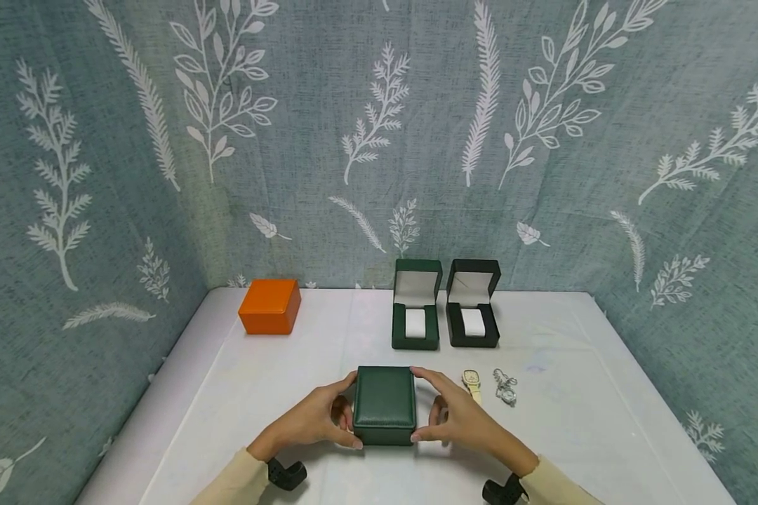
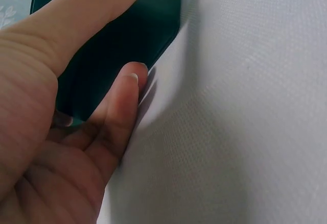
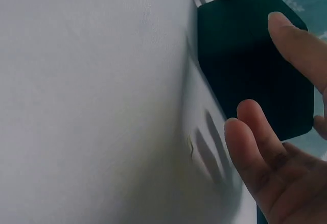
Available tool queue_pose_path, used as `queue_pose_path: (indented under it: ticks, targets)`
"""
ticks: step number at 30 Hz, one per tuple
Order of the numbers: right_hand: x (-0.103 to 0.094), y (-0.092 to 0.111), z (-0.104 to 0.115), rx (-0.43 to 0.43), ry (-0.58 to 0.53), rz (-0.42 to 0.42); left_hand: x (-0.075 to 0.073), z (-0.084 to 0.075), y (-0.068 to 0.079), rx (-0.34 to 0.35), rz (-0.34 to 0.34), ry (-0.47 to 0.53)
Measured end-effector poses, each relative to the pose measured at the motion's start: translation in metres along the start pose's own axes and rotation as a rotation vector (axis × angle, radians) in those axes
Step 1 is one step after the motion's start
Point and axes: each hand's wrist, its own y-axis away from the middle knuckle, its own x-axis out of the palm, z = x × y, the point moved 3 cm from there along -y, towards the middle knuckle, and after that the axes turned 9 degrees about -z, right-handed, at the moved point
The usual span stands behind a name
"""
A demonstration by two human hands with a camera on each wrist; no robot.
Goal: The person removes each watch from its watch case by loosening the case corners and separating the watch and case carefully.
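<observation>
A closed green watch box [image 1: 384, 407] sits on the white table, in the lower middle of the head view. On its left side my left hand [image 1: 318, 415] grips it, thumb at the front corner and index finger near the back corner. My right hand [image 1: 460, 415] holds the right side the same way, with its other fingers bent inward. The left wrist view shows the thumb across the dark green side of the box [image 2: 94, 76]. In the right wrist view, two fingertips lie low beside the box [image 3: 240, 55]. The inside of the box is hidden.
Behind stand an open green watch box [image 1: 415, 344] and an open black watch box [image 1: 474, 341], each with a white cushion. An orange box [image 1: 268, 308] is at the back left. Right of my right hand lie a gold watch [image 1: 471, 381] and a silver watch [image 1: 507, 391].
</observation>
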Motion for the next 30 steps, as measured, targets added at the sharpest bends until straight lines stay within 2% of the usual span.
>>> queue_pose_path:
  ticks: [13, 23, 30]
  targets:
    - [0.002, -0.005, -0.003, -0.077, 0.112, -0.029, 0.002, -0.001, -0.003, 0.064, -0.003, -0.079]
    - [0.003, -0.008, -0.002, -0.100, 0.140, -0.037, 0.001, 0.000, -0.006, 0.040, 0.004, -0.023]
    - [0.002, -0.011, -0.005, -0.130, 0.191, -0.068, 0.003, 0.002, -0.006, 0.022, -0.041, -0.058]
